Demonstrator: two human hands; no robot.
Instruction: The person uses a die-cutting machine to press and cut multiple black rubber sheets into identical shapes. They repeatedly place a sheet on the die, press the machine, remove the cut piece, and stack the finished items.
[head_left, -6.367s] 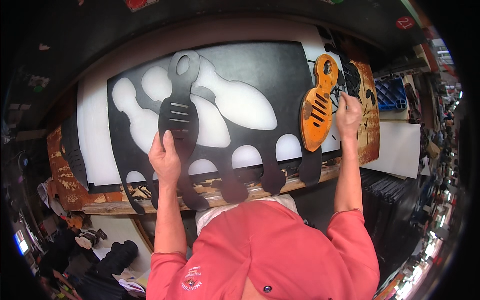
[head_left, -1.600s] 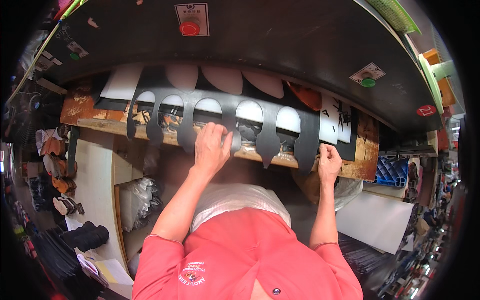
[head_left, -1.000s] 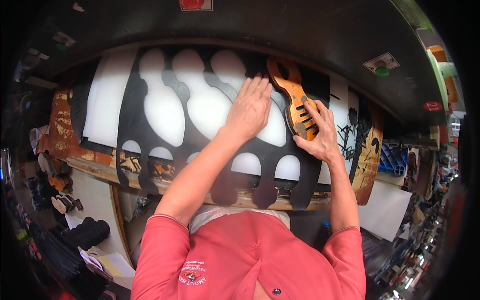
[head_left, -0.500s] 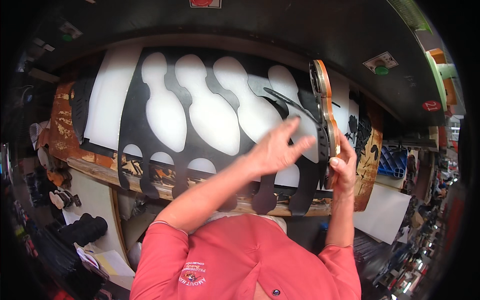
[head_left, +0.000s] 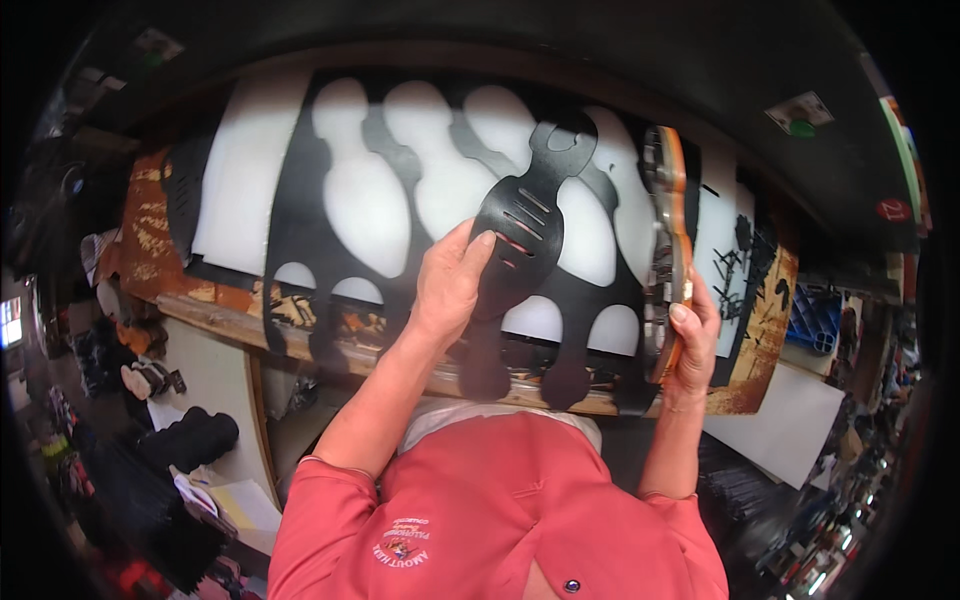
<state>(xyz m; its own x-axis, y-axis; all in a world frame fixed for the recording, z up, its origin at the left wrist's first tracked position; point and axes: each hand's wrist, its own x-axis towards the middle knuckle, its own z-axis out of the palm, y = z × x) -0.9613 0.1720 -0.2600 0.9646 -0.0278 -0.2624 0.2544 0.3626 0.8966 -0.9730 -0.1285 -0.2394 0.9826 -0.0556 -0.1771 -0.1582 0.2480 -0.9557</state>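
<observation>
While the left hand (head_left: 450, 285) pinches a black, flexible-looking, sole-shaped piece with slits across its wide part and a ring-like far end (head_left: 515, 225) between thumb and fingers, the right hand (head_left: 697, 335) grips an orange-faced, sole-shaped block with a dark, metallic underside (head_left: 668, 250), its thumb and fingers closed around the near end. The black piece is held over the right half of a broad black sheet with sole-shaped cutouts (head_left: 300, 215), slanting far and right; the block stands on edge just right of it, orange face to the right. White shows through the cutouts. A plain white sheet (head_left: 240, 190) lies to the left, thin black scraps (head_left: 735, 285) to the right, all on a worn brown tabletop (head_left: 150, 220).
</observation>
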